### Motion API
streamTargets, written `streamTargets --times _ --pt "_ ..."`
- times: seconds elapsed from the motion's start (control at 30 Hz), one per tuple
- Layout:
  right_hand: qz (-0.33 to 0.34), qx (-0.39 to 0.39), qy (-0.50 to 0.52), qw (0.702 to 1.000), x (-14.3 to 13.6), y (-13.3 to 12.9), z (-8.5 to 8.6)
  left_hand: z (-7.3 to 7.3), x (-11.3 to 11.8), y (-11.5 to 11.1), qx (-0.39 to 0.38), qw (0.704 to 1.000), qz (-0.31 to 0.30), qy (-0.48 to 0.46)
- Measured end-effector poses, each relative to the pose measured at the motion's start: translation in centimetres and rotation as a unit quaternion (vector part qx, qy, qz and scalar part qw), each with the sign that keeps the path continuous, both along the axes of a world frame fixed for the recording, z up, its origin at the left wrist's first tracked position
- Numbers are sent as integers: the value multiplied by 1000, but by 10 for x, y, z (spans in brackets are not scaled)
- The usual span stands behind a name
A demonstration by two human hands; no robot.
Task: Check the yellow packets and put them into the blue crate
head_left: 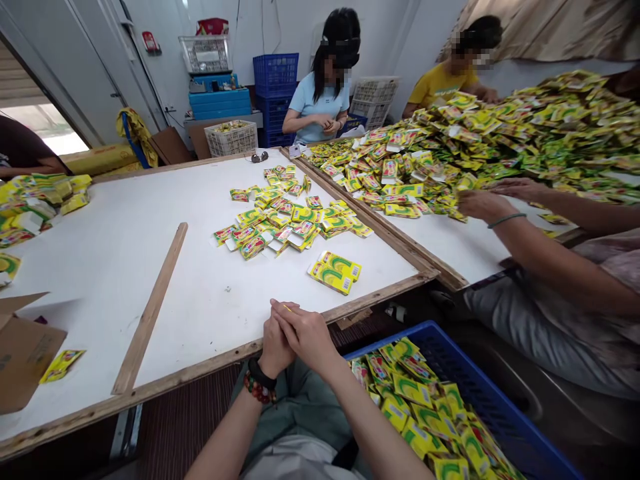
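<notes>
My left hand (pixel 276 343) and my right hand (pixel 311 337) are pressed together at the wooden front edge of the white table (pixel 210 300). Both have closed fingers, the right over the left. A tiny yellow sliver shows between them; what it belongs to is mostly hidden. Beyond my hands, to the right, a few flat yellow-green boxes (pixel 334 272) lie together. Farther back is a loose heap of small yellow boxes (pixel 300 217), some with white flaps standing out. At my right side a blue crate (pixel 430 330) holds many similar yellow packets (pixel 425 420).
A wooden strip (pixel 153 310) crosses the table on the left, near a cardboard box (pixel 30 353). A wooden divider (pixel 370 230) borders a large pile (pixel 500 133) on the right. A person's hands (pixel 493 200) work there; other people sit around the tables.
</notes>
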State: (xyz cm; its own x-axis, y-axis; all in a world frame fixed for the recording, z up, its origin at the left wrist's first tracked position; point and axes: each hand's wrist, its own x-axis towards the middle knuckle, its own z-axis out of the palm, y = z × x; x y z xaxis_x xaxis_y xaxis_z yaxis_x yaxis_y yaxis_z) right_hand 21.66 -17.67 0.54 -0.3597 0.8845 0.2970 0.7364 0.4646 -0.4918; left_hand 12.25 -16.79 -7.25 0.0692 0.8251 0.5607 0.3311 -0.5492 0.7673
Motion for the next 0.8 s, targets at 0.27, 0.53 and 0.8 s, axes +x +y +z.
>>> streamTargets --times 0.27,0.53,0.8 --pt "-153 -167 -216 950 88 -40 22 11 -3 -5 -38 992 -122 -4" --pt "-238 -96 -150 955 101 49 -18 11 3 -5 -90 993 -56 -47" --pt "-92 -101 -4 991 60 73 -39 3 -1 6 -127 973 51 -186"
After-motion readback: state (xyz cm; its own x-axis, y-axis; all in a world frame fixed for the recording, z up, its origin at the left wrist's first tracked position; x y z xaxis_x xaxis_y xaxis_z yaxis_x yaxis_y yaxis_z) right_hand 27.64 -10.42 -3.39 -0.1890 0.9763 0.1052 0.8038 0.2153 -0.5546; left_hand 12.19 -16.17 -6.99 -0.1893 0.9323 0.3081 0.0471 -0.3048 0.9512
